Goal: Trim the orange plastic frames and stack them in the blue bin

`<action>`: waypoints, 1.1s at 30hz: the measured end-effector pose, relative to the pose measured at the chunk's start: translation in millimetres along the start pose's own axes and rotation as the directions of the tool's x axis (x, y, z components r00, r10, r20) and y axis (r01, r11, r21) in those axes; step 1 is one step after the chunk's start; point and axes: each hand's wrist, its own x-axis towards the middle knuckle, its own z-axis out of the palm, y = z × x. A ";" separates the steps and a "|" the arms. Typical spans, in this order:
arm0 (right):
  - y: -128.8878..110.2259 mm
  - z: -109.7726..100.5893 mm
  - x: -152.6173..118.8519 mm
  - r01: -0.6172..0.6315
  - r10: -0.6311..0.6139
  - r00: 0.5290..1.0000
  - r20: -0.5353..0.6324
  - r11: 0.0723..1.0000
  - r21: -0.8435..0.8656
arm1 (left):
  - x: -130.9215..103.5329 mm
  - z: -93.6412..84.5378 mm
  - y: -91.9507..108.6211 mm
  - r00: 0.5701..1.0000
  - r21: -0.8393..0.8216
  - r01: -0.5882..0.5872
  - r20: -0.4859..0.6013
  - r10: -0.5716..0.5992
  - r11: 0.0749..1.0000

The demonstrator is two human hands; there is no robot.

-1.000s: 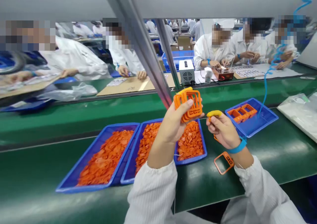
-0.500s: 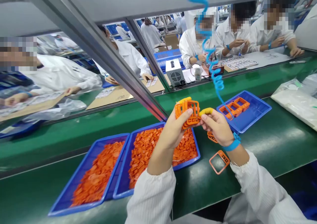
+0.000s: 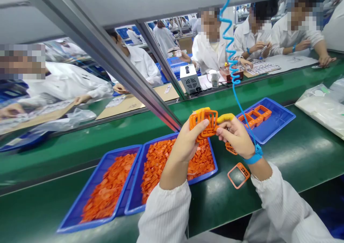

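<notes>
"Orange plastic: where is it, and how is it held?"

"Stack of frames (image 3: pixel 209 132), just off my view's centre toward four o'clock. My left hand (image 3: pixel 188 137) has its grip closed on it, thumb across the front. My right hand (image 3: pixel 238 137) meets its four o'clock corner, thumb and fingertips close together; whether that grip pinches a frame, I cannot tell."

"Handling?"

"Judged light, fairly stiff, smooth enough to slip apart; thin bars could bend. Best held by the broader slotted edge, evenly pressed."

"Obscured?"

"Frame count, since they overlap, and most left fingers behind them. My left forearm (image 3: pixel 173 169) crosses heaped orange pieces (image 3: pixel 157 160) near six o'clock, so whether they fill one blue tray (image 3: pixel 134 211) or two is uncertain. Orange parts (image 3: pixel 231 148) under my right hand are partly covered. One loose frame (image 3: pixel 244 170) shows on the table (image 3: pixel 209 202) at four o'clock."
</notes>
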 end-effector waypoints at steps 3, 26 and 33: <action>1.0 -3.1 0.9 -0.040 0.040 0.999 0.033 0.999 -0.009 | -0.3 0.8 0.5 1.000 0.010 -0.016 -0.005 0.017 1.000; 14.2 6.7 5.2 -0.100 0.128 0.990 -0.056 0.928 0.358 | -0.5 6.0 -2.3 0.991 0.067 -0.130 -0.018 0.131 0.989; 14.8 5.5 5.1 -0.149 0.181 0.983 -0.046 0.910 0.386 | -0.4 3.9 -5.9 0.982 0.128 -0.190 0.026 0.189 0.973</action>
